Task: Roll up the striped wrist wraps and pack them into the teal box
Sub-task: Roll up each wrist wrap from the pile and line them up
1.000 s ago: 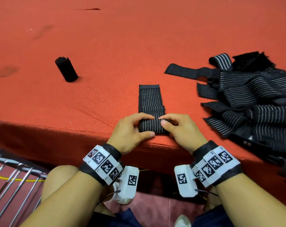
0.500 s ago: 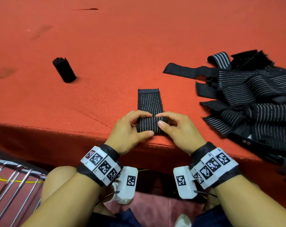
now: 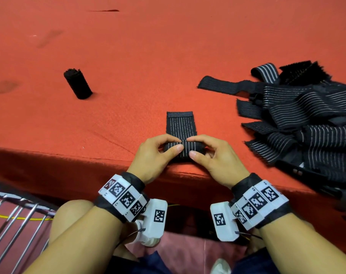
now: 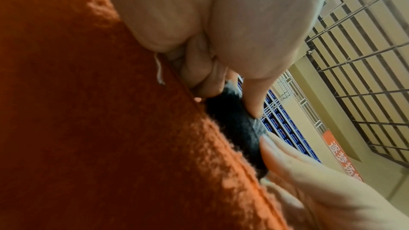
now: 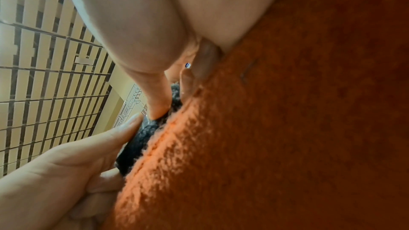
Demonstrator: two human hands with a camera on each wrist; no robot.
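Note:
A black wrist wrap with thin white stripes (image 3: 181,127) lies on the red cloth table (image 3: 168,56) near its front edge. Its near end is rolled into a thick roll (image 3: 185,151). My left hand (image 3: 158,153) pinches the roll's left end between thumb and curled fingers. My right hand (image 3: 213,155) pinches the right end the same way. The left wrist view shows the dark roll (image 4: 239,128) between both thumbs at the cloth's edge, and the right wrist view shows the same roll (image 5: 141,137). No teal box is in view.
A finished black roll (image 3: 78,84) stands at the left of the table. A heap of several loose striped wraps (image 3: 306,119) lies at the right. A metal rack (image 3: 13,218) is below the table's left edge, beside my knee.
The roll has grown thicker and the flat tail beyond my fingers has become shorter. Both hands kept their pinch on the roll's ends throughout.

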